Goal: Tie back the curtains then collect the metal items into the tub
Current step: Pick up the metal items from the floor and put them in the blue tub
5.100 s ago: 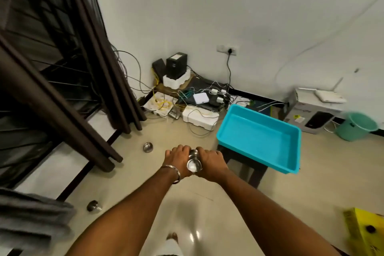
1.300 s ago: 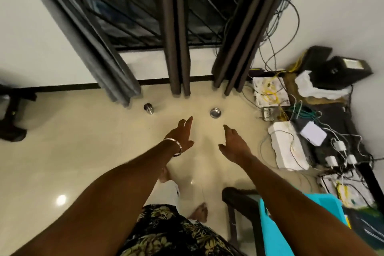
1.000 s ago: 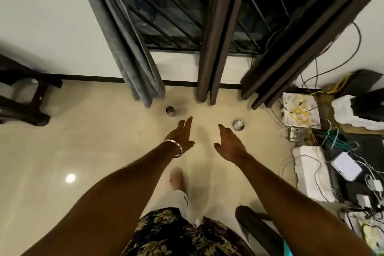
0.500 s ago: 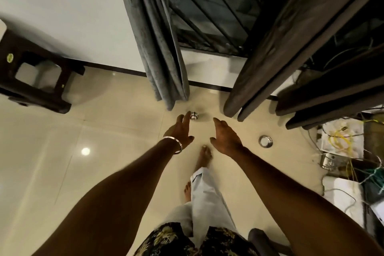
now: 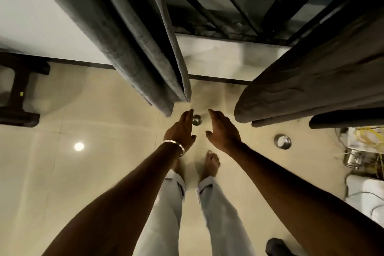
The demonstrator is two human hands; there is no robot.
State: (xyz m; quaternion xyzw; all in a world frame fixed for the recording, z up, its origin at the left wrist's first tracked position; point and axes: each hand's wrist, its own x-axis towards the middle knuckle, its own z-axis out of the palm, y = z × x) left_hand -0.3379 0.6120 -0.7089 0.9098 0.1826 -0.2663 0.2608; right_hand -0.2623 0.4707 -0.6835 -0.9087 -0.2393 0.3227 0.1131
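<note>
Head view: both hands reach down with fingers straight, holding nothing — left hand point(image 5: 180, 130) and right hand point(image 5: 223, 130) flank a metal cup point(image 5: 197, 119) on the floor point(image 5: 83, 172) below the grey curtain point(image 5: 133, 43); a metal bowl point(image 5: 282, 141) lies to the right

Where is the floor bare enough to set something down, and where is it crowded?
Bare tile spreads left, between stool and left arm. Crowded on the right: cables past the bowl; cup sits between both hands.
</note>
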